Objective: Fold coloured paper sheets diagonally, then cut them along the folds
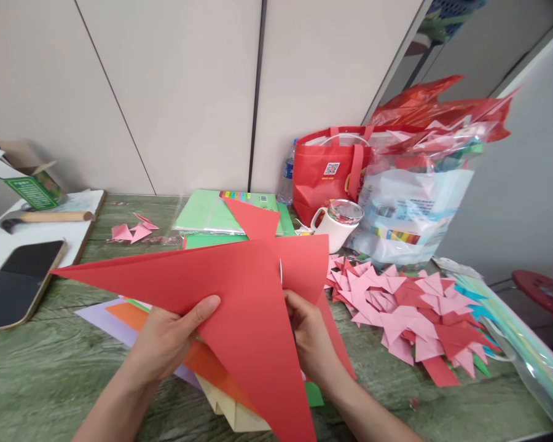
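Observation:
A large red sheet of folded paper [244,276] is held up over the table, with long pointed ends to the left and bottom. My left hand [172,337] is closed on its lower left edge, thumb on top and fingers hidden underneath. At the right part of the sheet, my right hand [311,337] is closed with curled fingers at an inner edge; a small dark thing by them cannot be made out. Under the sheet lie lilac paper [104,322], orange paper [221,371] and cream paper [242,420].
Pink and red folded paper pieces [396,301] are heaped at right. Behind stand a white mug [334,233], a red bag [317,166] and a stuffed plastic bag [405,202]. A phone [21,282], a hammer-like tool [55,217] and a green box [37,187] are at left.

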{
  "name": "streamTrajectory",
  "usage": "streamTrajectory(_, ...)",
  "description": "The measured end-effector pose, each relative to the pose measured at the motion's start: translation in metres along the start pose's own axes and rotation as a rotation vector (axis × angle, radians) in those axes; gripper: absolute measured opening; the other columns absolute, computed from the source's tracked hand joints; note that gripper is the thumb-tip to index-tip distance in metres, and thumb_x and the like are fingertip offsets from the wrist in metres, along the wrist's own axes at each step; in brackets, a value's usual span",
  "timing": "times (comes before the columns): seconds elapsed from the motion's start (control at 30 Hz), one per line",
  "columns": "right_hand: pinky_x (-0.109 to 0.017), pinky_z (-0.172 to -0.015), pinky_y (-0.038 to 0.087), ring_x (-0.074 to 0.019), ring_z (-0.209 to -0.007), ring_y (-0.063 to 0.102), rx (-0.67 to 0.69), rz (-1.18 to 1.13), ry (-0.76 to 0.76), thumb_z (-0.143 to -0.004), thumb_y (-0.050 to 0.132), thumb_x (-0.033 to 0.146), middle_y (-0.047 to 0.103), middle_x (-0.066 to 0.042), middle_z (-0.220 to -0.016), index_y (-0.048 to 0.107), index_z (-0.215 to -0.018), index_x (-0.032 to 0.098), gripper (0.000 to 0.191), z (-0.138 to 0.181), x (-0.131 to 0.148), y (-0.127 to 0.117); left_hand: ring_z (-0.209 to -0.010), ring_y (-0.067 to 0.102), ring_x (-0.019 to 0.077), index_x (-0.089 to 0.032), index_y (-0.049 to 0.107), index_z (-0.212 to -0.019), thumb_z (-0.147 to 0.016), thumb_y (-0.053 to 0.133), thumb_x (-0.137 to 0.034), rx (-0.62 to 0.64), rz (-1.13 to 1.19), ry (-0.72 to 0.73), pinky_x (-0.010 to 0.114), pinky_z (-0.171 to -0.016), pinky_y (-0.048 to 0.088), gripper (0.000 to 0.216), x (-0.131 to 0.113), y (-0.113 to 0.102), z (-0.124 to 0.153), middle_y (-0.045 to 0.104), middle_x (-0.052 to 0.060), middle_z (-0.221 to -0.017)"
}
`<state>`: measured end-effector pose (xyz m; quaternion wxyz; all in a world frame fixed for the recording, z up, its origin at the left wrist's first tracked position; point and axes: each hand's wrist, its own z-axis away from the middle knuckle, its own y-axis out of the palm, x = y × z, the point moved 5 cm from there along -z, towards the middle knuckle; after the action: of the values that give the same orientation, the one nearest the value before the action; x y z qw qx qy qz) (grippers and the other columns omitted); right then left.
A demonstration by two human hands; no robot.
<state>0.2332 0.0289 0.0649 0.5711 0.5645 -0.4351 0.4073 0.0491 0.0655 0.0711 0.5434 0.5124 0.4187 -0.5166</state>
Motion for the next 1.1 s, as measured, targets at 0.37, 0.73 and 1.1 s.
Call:
streamTrajectory(0.37,-0.02,-0.054,0.049,-0.0126,-0.058,0.062,-0.044,0.071,-0.008,-0.064,0.073,0.024,0.07,0.001,-0.07,0.064,-0.073,0.019,0.013,0.001,0.003,-0.001,-0.099,0.064,0.0286,-0.018,0.072,-0.093,-0.063,0.079,-0.042,-0.008,0.031,-0.037,0.031,-0.08,0.056,0.039,0.0,0.003,0.0,0.07,0.009,-0.107)
streamTrajectory(0.73,-0.025,-0.062,0.052,-0.0172,-0.07,0.065,-0.06,0.088,-0.024,-0.064,0.071,0.019,0.071,-0.002,-0.078,0.062,-0.08,0.019,0.018,0.0,0.006,-0.004,-0.087,0.068,0.0242,-0.018,0.072,-0.088,-0.063,0.08,-0.034,0.05,0.162,-0.105,0.029,-0.071,0.058,0.03,0.0,0.013,0.007,0.073,0.007,-0.097)
streamTrajectory(1.1,-0.025,-0.061,0.051,-0.0171,-0.069,0.065,-0.049,0.097,-0.029,-0.066,0.068,0.02,0.071,-0.003,-0.08,0.06,-0.08,0.019,0.016,-0.001,0.008,-0.006,-0.088,0.068,0.0264,-0.016,0.073,-0.088,-0.066,0.078,-0.035,0.136,0.166,-0.128,0.031,-0.073,0.058,0.03,0.003,0.017,0.005,0.072,0.01,-0.1)
